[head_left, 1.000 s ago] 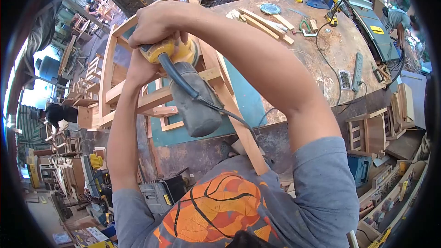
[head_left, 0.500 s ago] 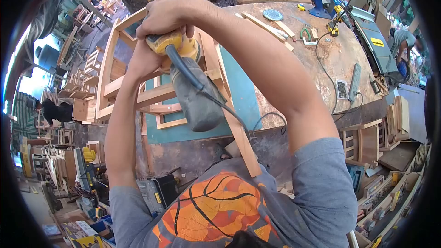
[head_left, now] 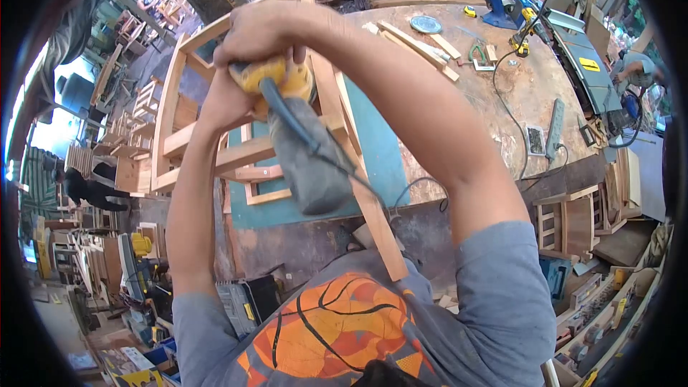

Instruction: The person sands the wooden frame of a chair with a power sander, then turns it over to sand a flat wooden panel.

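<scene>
A yellow and black power sander [head_left: 292, 80] with a grey dust bag [head_left: 309, 165] rests against a light wooden chair frame [head_left: 169, 111]. My right hand [head_left: 261, 31] wraps over the top of the sander. Lower on its left side, my left hand [head_left: 233, 94] closes around the body, its fingers mostly hidden. A dark cord [head_left: 290, 115] runs from the tool past the bag. The frame lies tilted on the table, and one long leg [head_left: 381, 233] reaches toward my shirt.
Wood strips [head_left: 416, 50], a round disc [head_left: 426, 24], green-handled pliers [head_left: 476, 51], a cordless drill [head_left: 521, 44] and a power strip [head_left: 554, 129] lie on the worktable [head_left: 459, 111]. Another person [head_left: 634, 72] works at right, a dark-clothed person [head_left: 89, 190] bends at left. A toolbox [head_left: 247, 301] stands below.
The sander and its dust bag have shifted slightly down and right, with both hands still on it. The dark-clothed person at left has moved, and the person at right has bent lower.
</scene>
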Demonstrator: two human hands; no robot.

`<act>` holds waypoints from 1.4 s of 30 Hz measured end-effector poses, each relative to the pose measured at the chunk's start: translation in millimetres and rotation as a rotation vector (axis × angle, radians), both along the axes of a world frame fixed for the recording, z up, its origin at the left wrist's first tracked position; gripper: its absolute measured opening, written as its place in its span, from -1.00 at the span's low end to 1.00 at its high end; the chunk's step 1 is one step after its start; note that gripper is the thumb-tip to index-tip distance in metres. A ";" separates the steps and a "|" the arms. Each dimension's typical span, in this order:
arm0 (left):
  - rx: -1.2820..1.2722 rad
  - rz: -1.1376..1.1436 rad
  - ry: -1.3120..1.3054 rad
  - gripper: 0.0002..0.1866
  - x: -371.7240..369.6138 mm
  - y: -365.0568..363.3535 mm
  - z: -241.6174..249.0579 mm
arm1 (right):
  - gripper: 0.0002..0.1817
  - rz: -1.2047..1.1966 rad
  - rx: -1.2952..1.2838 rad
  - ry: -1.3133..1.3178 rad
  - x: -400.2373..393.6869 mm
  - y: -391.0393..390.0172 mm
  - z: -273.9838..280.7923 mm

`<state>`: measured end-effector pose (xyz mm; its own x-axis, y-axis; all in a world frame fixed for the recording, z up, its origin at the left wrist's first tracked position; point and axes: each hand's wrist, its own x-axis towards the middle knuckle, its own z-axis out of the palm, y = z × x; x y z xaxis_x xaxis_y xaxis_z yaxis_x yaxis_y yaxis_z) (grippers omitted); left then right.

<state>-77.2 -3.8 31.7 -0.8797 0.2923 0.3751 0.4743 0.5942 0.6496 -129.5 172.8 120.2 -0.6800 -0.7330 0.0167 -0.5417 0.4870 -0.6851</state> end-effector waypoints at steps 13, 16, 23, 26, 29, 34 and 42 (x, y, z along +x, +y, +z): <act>-0.015 0.107 -0.129 -0.51 12.5 -17.2 1.1 | -0.33 0.048 0.084 0.014 2.1 -23.4 4.1; -0.043 0.127 -0.043 -0.53 15.4 -36.7 -11.9 | -0.35 0.099 0.087 0.047 8.7 -32.0 6.3; 0.038 0.446 -0.059 -0.50 45.1 -86.4 -20.2 | -0.30 0.255 0.120 -0.027 10.3 -101.7 2.6; 0.201 0.464 -0.026 -0.53 52.8 -99.9 -27.0 | -0.28 0.274 0.125 -0.057 13.9 -122.6 1.5; 0.153 0.468 0.002 -0.55 51.8 -93.6 -27.9 | -0.22 0.294 0.143 -0.065 9.0 -129.7 -3.4; 0.154 0.393 0.048 -0.49 27.6 -71.0 -47.2 | -0.31 0.334 0.117 -0.088 6.9 -73.0 6.2; 0.272 0.277 -0.036 -0.56 27.2 -3.6 -35.4 | -0.34 0.244 0.219 0.349 -23.6 -57.1 -8.3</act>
<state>-50.0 -7.3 -3.7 -0.9256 -0.0639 0.3732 0.2938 0.5003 0.8145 -153.0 115.8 111.8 -0.4693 -0.8821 0.0410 -0.8374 0.4298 -0.3378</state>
